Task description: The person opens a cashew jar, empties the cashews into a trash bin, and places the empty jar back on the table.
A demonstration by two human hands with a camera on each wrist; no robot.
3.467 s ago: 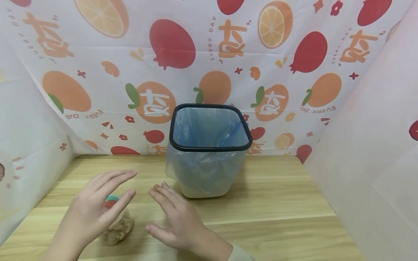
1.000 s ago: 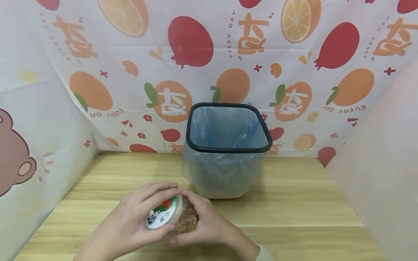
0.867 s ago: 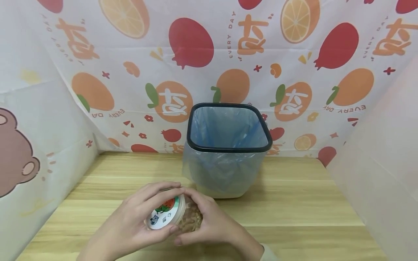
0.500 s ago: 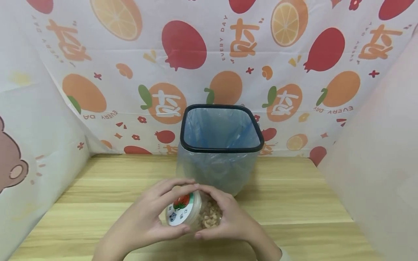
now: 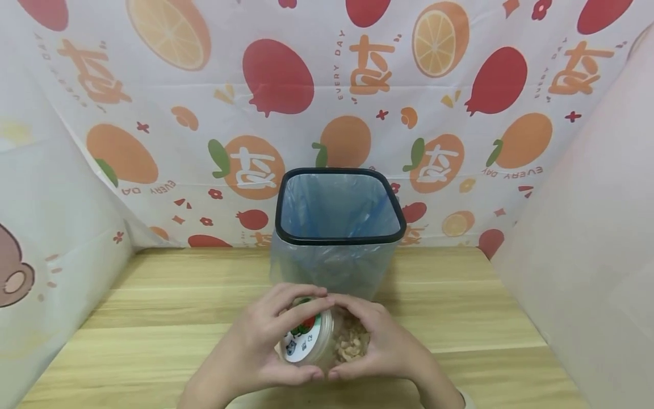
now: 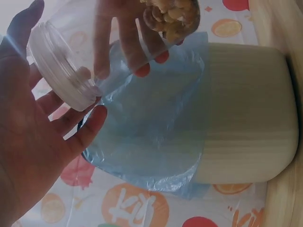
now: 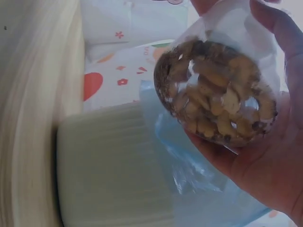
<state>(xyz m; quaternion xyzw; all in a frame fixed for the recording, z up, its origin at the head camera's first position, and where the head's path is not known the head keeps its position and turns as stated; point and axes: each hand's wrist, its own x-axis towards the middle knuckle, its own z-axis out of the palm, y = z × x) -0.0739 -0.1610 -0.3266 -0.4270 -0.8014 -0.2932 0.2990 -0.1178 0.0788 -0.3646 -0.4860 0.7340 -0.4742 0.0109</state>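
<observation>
A clear plastic jar (image 5: 349, 341) of pale brown, nut-like pieces is tilted in the air above the table, in front of the waste bin. Its lid (image 5: 302, 343), with a strawberry picture on the white label, faces left. My left hand (image 5: 258, 341) grips the lid, thumb below and fingers over the top. Around the jar's body curves my right hand (image 5: 390, 343). In the right wrist view, the pieces (image 7: 218, 94) lie in the bottom end. The left wrist view has the ridged lid edge (image 6: 61, 71) inside the left hand's fingers.
Behind the hands stands the waste bin with a black rim (image 5: 339, 241) and a bluish bag liner (image 5: 332, 199), nothing visible inside. The wooden table (image 5: 168, 318) is bounded by a fruit-print cloth (image 5: 317, 74) behind and pale cloth walls on both sides.
The jar stood on the table at left with both hands open near it; both hands now hold it up, tilted. Lately hands and jar have shifted right, in front of the bin.
</observation>
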